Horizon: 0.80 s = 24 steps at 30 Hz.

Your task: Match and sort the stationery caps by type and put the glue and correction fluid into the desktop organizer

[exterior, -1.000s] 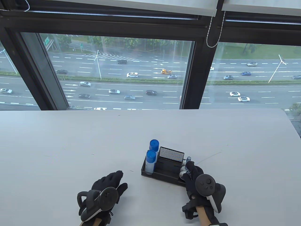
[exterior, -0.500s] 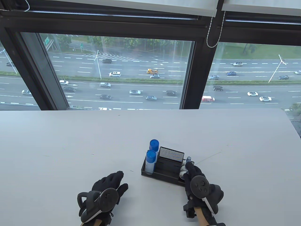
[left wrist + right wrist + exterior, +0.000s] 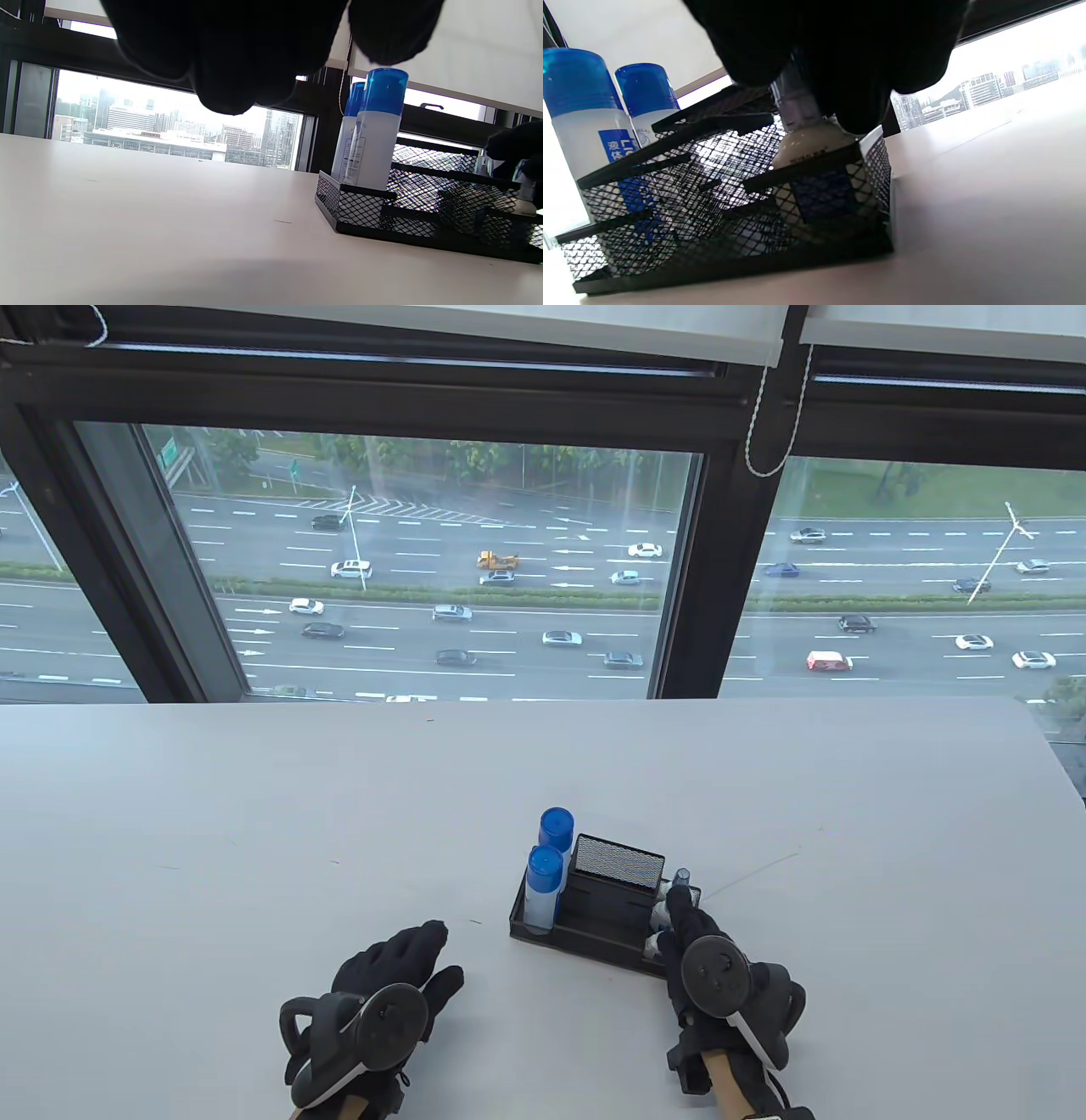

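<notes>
**Last bottle going into the organizer**

Status: the task looks close to complete. Two glue bottles (image 3: 545,891) stand upright in the left end compartment of the organizer (image 3: 585,933), both capped. A correction fluid bottle (image 3: 818,178) sits low in the right end compartment. No loose caps show on the table (image 3: 254,814) beside the organizer. Remaining, by judgement: let go of the bottle and withdraw.

Hands: the right hand (image 3: 713,976) is at the organizer's right end, fingers curled round the neck of the correction fluid bottle; the right wrist view shows them closed on its grey cap. The left hand (image 3: 382,1001) lies flat on the table, left of the organizer and apart from it, fingers relaxed and holding nothing.

Materials:
- Organizer: black wire mesh, rectangular, stepped compartments with solid rims.
- Glue bottles: translucent white cylinders, smooth, with glossy blue caps and blue labels.
- Correction fluid bottle: small, rounded shoulders, off-white body, blue label.
- Table: matte white, smooth.
</notes>
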Motion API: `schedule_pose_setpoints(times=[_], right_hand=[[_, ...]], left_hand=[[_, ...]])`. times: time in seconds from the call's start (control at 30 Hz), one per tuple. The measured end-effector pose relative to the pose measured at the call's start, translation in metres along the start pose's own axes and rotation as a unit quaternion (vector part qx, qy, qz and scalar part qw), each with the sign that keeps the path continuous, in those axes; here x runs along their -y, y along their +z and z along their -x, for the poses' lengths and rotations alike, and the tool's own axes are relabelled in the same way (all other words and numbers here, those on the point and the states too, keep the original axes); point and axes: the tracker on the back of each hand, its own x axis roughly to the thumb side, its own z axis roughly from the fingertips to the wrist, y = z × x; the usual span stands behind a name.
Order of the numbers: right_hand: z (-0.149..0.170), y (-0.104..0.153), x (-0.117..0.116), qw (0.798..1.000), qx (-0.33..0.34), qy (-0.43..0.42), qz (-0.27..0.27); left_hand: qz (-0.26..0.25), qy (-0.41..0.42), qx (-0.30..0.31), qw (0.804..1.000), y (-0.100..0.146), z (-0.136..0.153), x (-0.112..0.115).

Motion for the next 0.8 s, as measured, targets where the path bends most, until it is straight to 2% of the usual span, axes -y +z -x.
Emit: schedule_pose_setpoints(times=[0.13,0.27,0.43,0.57,0.8], right_hand=[[0.003,0.003,0.015,0.998,-0.008,-0.063,0.014],[-0.004,0.011,0.036,0.996,0.004,-0.084,0.034],[-0.041,0.022,0.054,0.993,0.072,-0.078,-0.047],[-0.057,0.032,0.051,0.986,0.116,-0.089,-0.086],[-0.044,0.047,0.027,0.988,0.118,-0.045,-0.094]], left_hand=[[-0.001,0.005,-0.004,1.000,0.000,0.001,-0.001],[-0.004,0.007,-0.004,1.000,0.001,0.001,-0.003],[-0.005,0.007,-0.001,1.000,0.001,0.001,-0.004],[-0.008,0.010,0.000,1.000,0.001,0.001,-0.007],[-0.015,0.001,0.004,1.000,0.004,0.000,-0.011]])
